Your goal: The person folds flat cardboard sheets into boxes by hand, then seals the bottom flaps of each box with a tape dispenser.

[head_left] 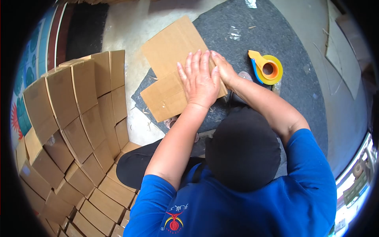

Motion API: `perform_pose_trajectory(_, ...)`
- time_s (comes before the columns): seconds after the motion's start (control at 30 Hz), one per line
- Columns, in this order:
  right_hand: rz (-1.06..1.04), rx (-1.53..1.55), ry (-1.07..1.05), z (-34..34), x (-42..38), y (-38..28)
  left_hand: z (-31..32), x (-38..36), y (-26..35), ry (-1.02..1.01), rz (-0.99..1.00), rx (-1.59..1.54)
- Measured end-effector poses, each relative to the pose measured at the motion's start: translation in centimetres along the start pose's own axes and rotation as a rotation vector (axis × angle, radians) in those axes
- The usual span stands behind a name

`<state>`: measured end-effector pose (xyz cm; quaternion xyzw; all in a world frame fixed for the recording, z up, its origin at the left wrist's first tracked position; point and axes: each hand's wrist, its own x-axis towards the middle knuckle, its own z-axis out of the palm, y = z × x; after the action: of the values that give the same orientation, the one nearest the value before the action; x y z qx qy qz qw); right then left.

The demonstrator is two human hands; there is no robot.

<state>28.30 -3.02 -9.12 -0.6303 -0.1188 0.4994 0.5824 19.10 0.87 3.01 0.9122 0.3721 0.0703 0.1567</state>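
A brown cardboard piece (pixel 173 43) with open flaps lies in front of me, above a dark grey mat. My left hand (pixel 200 81) rests palm down on the cardboard with its fingers spread. Against the cardboard's right edge is my right hand (pixel 224 70), its fingers partly hidden behind my left hand, so its grip is unclear. A lower flap (pixel 164 98) sticks out to the left below my left hand. To the right, a yellow tape roll in an orange and blue dispenser (pixel 268 68) lies on the mat.
Stacked brown cardboard boxes (pixel 85 130) rise along the left side. The dark grey mat (pixel 292 102) spreads over the floor under the tape, with small scraps on it. A pale flat sheet (pixel 343 51) is at the far right. A black cap (pixel 242 150) fills the lower middle.
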Motion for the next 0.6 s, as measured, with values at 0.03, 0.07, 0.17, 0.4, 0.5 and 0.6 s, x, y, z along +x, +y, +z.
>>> perform_pose_trajectory(0.03,0.091,0.072,0.017,0.1,1.1,0.9,0.1,0.1,-0.1,0.005,-0.003,0.012)
perform_pose_trajectory(0.07,0.042,0.027,0.044,0.2,1.8,1.2,0.2,0.2,-0.1,0.011,0.000,0.021)
perform_pose_trajectory(0.17,0.057,-0.412,0.142,-1.2,4.1,3.5,0.1,-0.1,-0.3,0.019,0.013,-0.010)
perform_pose_trajectory(0.4,-0.366,-0.369,0.016,-0.9,-1.8,-4.3,0.0,-0.5,-1.2,0.137,0.012,-0.179)
perform_pose_trajectory(0.5,-0.505,-0.688,-0.120,-0.5,-4.0,-6.3,-0.4,-0.7,-1.6,0.172,0.022,-0.204)
perform_pose_trajectory(0.6,-0.498,-0.826,-0.090,-0.6,-4.1,-6.9,-2.8,-2.1,-3.5,0.029,-0.069,0.027)
